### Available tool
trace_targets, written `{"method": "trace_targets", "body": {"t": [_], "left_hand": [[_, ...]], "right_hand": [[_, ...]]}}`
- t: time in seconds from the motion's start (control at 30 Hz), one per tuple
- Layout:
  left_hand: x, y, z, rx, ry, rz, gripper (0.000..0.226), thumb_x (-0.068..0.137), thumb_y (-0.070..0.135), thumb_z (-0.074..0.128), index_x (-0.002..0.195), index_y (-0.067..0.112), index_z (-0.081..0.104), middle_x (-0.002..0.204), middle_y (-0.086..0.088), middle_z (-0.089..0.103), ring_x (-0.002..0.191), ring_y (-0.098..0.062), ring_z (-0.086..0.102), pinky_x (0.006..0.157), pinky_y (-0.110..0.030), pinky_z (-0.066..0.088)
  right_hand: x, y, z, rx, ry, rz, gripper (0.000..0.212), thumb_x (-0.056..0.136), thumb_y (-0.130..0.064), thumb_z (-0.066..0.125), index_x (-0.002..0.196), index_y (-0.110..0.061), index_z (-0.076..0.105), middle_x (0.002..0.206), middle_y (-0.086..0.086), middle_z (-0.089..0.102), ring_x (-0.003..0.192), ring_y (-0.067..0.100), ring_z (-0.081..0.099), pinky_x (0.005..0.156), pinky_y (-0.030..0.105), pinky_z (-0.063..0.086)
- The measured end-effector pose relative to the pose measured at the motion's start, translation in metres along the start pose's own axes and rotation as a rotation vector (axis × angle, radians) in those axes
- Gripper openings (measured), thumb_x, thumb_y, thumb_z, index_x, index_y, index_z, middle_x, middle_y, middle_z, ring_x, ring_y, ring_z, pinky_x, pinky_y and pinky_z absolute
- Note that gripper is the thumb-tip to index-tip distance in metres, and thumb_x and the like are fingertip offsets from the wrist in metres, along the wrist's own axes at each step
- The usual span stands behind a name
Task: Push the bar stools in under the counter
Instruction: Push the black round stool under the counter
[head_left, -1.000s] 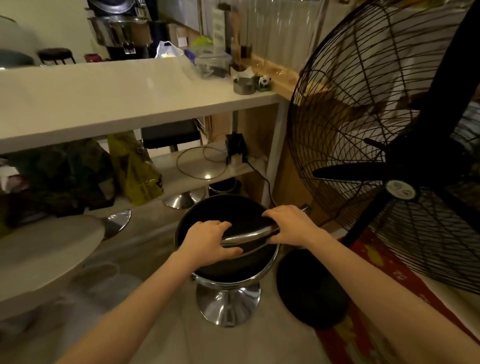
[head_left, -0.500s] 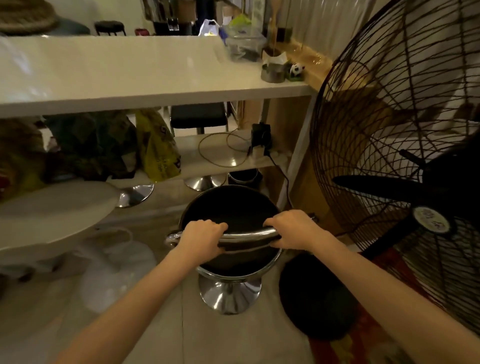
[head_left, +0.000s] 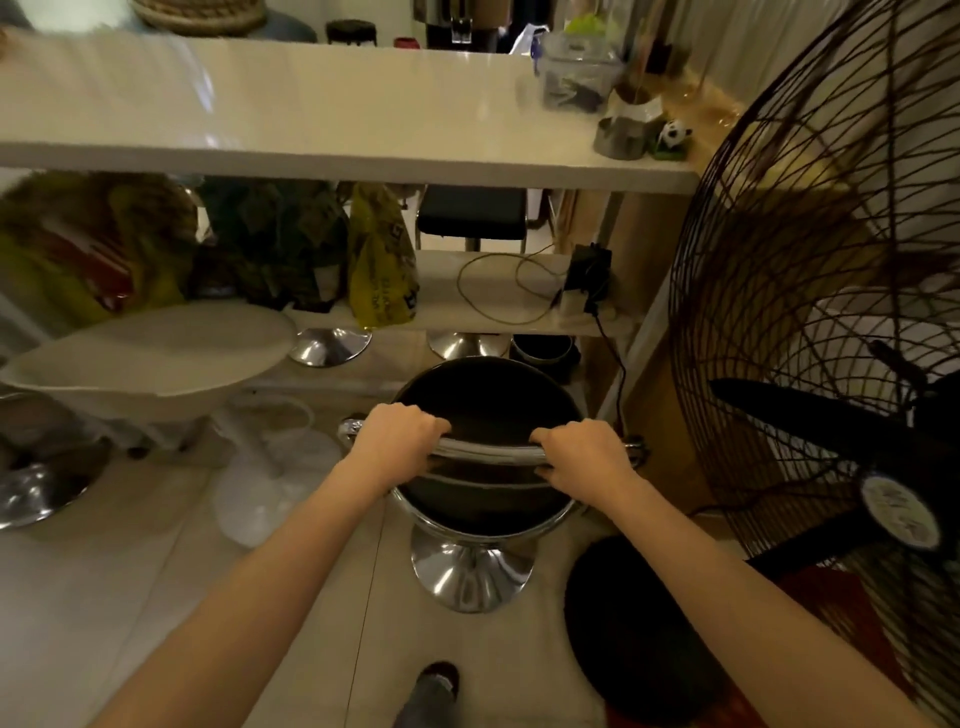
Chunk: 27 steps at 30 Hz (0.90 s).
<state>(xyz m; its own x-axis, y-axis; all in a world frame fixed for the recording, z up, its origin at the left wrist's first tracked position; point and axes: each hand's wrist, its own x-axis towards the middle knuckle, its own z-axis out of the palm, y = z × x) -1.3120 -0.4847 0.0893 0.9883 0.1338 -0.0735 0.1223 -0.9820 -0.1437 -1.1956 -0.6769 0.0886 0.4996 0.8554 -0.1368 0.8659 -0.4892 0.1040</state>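
Hands, left (head_left: 397, 446) and right (head_left: 584, 454), clench the chrome back rail (head_left: 491, 451) of the black bar stool (head_left: 483, 405), fingers curled over it.

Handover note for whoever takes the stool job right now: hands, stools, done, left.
Left hand: closed on the chrome backrest bar of the black bar stool.
Right hand: closed on the same bar, further right.
Black stool: chrome base on the floor short of the white counter; seat not yet under it.
White stool: to the left, also out from the counter.
Done: grip taken.
Left: push both in. Standing fan close on the right.
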Motion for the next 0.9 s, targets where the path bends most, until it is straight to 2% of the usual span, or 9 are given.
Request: {"method": "trace_targets", "body": {"t": [0.13, 0.23, 0.53, 0.73, 0.9], "left_hand": [[0.011, -0.002, -0.002, 0.007, 0.000, 0.011, 0.020, 0.091, 0.035, 0.050, 0.105, 0.026, 0.061, 0.091, 0.004, 0.069, 0.081, -0.018, 0.065, 0.059, -0.026, 0.037], [0.019, -0.011, -0.002, -0.009, 0.010, 0.008, 0.020, 0.091, 0.031, 0.051, 0.108, 0.026, 0.061, 0.091, 0.003, 0.069, 0.082, -0.018, 0.065, 0.062, -0.028, 0.042], [0.067, -0.053, -0.001, 0.001, 0.009, -0.037, 0.028, 0.091, 0.030, 0.053, 0.117, 0.028, 0.059, 0.098, 0.002, 0.070, 0.090, -0.021, 0.065, 0.068, -0.030, 0.045], [0.106, -0.088, -0.005, 0.005, -0.006, -0.045, 0.030, 0.090, 0.032, 0.052, 0.120, 0.028, 0.058, 0.104, 0.002, 0.069, 0.097, -0.020, 0.063, 0.072, -0.031, 0.046], [0.133, -0.112, -0.005, 0.015, -0.024, -0.044, 0.036, 0.090, 0.028, 0.052, 0.126, 0.028, 0.054, 0.108, 0.000, 0.069, 0.100, -0.023, 0.063, 0.075, -0.034, 0.049]], "right_hand": [[0.007, 0.009, 0.002, 0.011, 0.027, -0.002, 0.024, 0.090, -0.031, 0.056, 0.113, -0.023, 0.054, 0.092, 0.000, 0.068, 0.081, 0.020, 0.064, 0.061, 0.029, 0.040], [0.018, 0.010, 0.002, 0.008, 0.079, -0.009, 0.024, 0.090, -0.034, 0.055, 0.112, -0.023, 0.055, 0.092, -0.001, 0.068, 0.081, 0.020, 0.064, 0.061, 0.029, 0.038], [0.088, 0.025, -0.008, -0.009, 0.119, -0.016, 0.030, 0.091, -0.037, 0.055, 0.118, -0.023, 0.054, 0.095, 0.000, 0.069, 0.086, 0.022, 0.065, 0.068, 0.033, 0.048], [0.142, 0.035, -0.015, -0.013, 0.103, -0.008, 0.039, 0.091, -0.038, 0.054, 0.127, -0.023, 0.049, 0.103, 0.001, 0.069, 0.093, 0.024, 0.064, 0.075, 0.035, 0.048], [0.175, 0.041, -0.021, -0.012, 0.102, 0.002, 0.033, 0.090, -0.037, 0.056, 0.120, -0.023, 0.054, 0.096, 0.000, 0.069, 0.088, 0.024, 0.064, 0.070, 0.034, 0.047]]}}
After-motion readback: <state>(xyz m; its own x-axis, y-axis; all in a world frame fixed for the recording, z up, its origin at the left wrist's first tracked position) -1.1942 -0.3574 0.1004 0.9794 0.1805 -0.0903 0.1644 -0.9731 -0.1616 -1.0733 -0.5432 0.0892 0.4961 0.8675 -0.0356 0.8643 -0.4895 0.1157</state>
